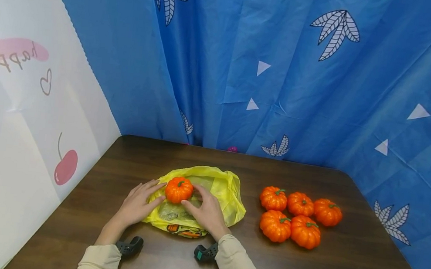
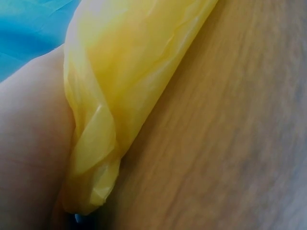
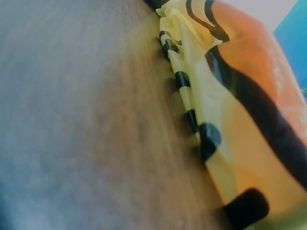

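A small orange pumpkin [image 1: 179,190] with a green stem sits between both hands, over the mouth of a yellow plastic bag [image 1: 228,197]. From the right, my right hand [image 1: 209,210] holds the pumpkin, thumb at its near edge and fingers at its side. My left hand [image 1: 139,203] reaches over the bag's left rim, its fairly straight fingertips at the pumpkin's left side. In the left wrist view, folded yellow plastic [image 2: 129,72] lies against the hand. The bag's orange and black print [image 3: 259,96] fills the right of the right wrist view.
Several more orange pumpkins [image 1: 299,204] stand grouped in two rows to the bag's right on the dark wood table [image 1: 355,263]. A blue patterned curtain [image 1: 246,67] hangs behind the table, and a white printed one [image 1: 16,118] hangs at the left.
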A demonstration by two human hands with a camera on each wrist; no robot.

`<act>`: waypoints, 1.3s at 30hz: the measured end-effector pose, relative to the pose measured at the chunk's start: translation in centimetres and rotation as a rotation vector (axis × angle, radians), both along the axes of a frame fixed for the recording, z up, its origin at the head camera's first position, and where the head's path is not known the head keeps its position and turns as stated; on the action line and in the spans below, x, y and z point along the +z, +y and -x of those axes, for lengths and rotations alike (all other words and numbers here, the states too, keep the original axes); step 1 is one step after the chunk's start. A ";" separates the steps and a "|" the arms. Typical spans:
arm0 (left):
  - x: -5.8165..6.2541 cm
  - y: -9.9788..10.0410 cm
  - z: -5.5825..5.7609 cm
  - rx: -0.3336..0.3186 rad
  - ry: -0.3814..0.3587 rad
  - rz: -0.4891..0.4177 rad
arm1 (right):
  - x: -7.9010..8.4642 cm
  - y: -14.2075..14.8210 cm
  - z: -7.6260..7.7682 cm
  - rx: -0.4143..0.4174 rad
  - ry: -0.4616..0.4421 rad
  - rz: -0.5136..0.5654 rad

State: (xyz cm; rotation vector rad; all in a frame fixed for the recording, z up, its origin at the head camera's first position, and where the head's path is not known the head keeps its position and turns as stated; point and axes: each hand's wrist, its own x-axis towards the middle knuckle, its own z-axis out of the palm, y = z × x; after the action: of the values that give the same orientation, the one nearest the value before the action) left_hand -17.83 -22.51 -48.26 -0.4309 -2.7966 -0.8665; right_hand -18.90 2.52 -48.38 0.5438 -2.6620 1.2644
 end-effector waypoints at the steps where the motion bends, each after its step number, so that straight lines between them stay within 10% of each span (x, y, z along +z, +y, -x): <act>1: 0.0 0.0 0.0 0.000 0.001 -0.002 | 0.0 0.0 0.0 0.001 -0.001 0.003; 39: 0.1 0.2 -0.2 0.017 0.022 0.000 | 1.5 1.2 -1.2 0.013 0.106 0.029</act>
State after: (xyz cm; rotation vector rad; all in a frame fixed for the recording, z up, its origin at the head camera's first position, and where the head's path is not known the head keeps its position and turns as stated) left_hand -17.60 -22.35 -48.19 -0.4135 -2.7757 -0.8533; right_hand -17.71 3.71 -46.85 0.6076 -2.5535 1.2395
